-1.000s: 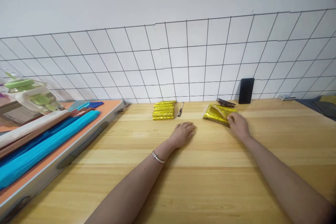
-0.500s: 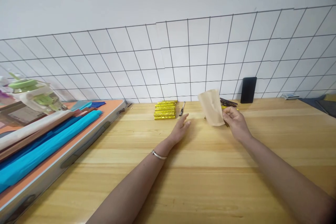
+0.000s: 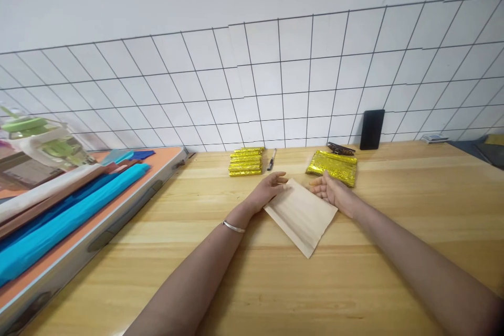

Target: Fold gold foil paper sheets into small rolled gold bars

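Note:
A sheet of plain brown paper (image 3: 301, 218), perhaps a flat paper bag, lies cornerwise over the wooden table between my hands. At its upper left edge is my left hand (image 3: 270, 189), the thumb over the paper and the fingers curled just beyond the top corner. My right hand (image 3: 333, 192) is by the upper right edge, its fingers apart and partly behind the paper's side; it does not appear to grip it. Just beyond that hand sits a stack of shiny gold packets (image 3: 334, 164). The paper's underside is hidden.
Gold-wrapped sticks (image 3: 246, 161) lie in a row beside a pen (image 3: 272, 159). A dark hair-clip-like object (image 3: 340, 148) rests behind the gold stack. A black phone (image 3: 372, 129) leans on the wall. Rolled coloured sheets (image 3: 74, 215) cover an orange-topped surface at left.
The brown paper has come down from upright in my right hand to low between both hands. My left hand has reached its edge; my right hand has loosened, and the gold stack shows.

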Available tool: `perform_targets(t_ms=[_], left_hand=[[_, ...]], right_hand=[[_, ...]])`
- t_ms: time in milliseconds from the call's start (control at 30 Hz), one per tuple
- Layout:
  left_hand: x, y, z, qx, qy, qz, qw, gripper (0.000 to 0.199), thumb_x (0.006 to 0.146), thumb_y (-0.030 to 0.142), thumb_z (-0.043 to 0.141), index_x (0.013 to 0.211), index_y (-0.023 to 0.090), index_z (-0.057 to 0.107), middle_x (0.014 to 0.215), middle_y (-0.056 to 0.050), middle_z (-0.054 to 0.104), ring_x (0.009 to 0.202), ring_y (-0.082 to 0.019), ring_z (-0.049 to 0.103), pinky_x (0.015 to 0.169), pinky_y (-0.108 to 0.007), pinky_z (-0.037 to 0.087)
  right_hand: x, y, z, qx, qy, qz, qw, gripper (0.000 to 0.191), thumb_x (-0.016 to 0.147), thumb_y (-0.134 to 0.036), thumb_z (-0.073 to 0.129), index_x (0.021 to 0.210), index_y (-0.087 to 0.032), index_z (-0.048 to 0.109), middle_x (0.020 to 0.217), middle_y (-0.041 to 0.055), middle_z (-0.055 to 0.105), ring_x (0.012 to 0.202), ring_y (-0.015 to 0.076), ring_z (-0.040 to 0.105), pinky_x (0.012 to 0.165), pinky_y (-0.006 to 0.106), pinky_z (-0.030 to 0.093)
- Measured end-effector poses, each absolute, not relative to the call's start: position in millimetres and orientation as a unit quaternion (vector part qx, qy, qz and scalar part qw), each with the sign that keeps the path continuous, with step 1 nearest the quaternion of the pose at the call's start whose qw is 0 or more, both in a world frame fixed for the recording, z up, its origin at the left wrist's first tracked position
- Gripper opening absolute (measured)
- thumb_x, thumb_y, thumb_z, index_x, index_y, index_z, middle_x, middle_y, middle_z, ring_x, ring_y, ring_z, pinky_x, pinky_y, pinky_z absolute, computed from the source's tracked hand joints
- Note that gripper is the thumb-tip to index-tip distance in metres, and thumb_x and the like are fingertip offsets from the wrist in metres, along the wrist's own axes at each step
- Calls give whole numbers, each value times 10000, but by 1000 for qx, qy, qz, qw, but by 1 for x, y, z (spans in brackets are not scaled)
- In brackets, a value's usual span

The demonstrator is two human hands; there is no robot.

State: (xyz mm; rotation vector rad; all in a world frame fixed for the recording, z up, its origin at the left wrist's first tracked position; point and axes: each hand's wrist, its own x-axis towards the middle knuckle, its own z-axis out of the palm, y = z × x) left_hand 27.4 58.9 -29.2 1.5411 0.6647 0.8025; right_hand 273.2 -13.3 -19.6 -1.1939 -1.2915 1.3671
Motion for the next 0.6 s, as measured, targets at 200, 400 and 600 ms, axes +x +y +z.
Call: perform_targets(t_ms=[200, 400, 600], left_hand=[[34, 59, -36, 722, 315, 326, 523, 530, 726, 235, 687, 1220, 172, 508, 1109, -100, 577, 876, -155, 581, 811, -320, 483], [34, 56, -34, 768, 335, 308, 450, 602, 712, 246, 681, 1275, 194, 478, 952, -58, 609, 730, -135, 570, 679, -274, 490], [39, 46, -26, 816, 323, 318, 359, 654, 670, 246, 694, 1286, 257, 475, 1252, -86, 497, 962, -227, 545, 899, -405, 435]], right_hand=[[264, -15, -24, -497, -625, 474, 372, 478, 729, -419, 663, 1135, -195, 545, 912, 46, 666, 769, 181, 630, 657, 293, 504], [261, -13, -36, -568, -695, 274, 344, 423, 802, -285, 544, 1221, -231, 509, 1030, 55, 622, 909, 203, 581, 806, 353, 455], [264, -17, -37, -595, -748, 114, 272, 394, 838, -265, 498, 1230, -280, 525, 1097, 70, 588, 1043, 233, 504, 910, 375, 371]])
